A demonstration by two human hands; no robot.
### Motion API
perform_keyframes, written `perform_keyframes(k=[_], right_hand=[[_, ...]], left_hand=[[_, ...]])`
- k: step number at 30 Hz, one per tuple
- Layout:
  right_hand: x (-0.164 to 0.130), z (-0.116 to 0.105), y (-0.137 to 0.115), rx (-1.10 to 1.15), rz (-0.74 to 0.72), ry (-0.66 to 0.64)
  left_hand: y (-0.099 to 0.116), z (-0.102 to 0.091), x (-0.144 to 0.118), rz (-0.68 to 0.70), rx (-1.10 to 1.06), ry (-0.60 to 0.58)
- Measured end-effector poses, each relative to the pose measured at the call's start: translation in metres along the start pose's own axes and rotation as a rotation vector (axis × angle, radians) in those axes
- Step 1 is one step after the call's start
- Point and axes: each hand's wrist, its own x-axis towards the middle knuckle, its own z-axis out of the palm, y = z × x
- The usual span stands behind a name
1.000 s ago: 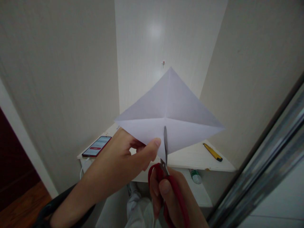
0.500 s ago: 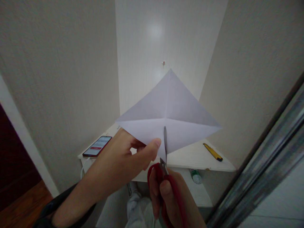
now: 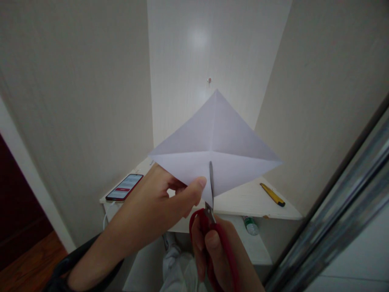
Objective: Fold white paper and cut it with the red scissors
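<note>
My left hand [image 3: 158, 207] pinches the lower left part of a creased white paper sheet [image 3: 219, 146], holding it up like a diamond in front of me. My right hand [image 3: 212, 251] grips red-handled scissors [image 3: 212, 219] from below. Their blades are nearly together and point up along the sheet's vertical crease, reaching from the bottom corner almost to the centre. The thumb of my left hand lies right beside the blades.
Behind the paper is a white corner shelf [image 3: 243, 200]. On it lie a phone [image 3: 124, 187] with a lit screen and white cable at the left, and a yellow utility knife [image 3: 272, 194] at the right. A green-capped bottle [image 3: 251, 225] lies below. A metal rail [image 3: 340, 211] crosses the right side.
Hardly anything moved; the paper's right tip has sunk slightly and the hands and scissors have stayed in place.
</note>
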Motion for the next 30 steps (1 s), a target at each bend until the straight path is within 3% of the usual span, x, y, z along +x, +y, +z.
perform_keyframes(k=[16, 23, 30], right_hand=[[0.004, -0.005, 0.004, 0.078, 0.082, -0.007], [0.008, 0.003, -0.001, 0.400, 0.275, -0.007], [0.011, 0.005, -0.003, 0.483, 0.381, 0.043]], left_hand=[[0.002, -0.002, -0.003, -0.003, -0.066, -0.070], [0.000, -0.003, -0.006, 0.025, -0.073, -0.032], [0.002, -0.004, -0.007, 0.047, -0.074, 0.005]])
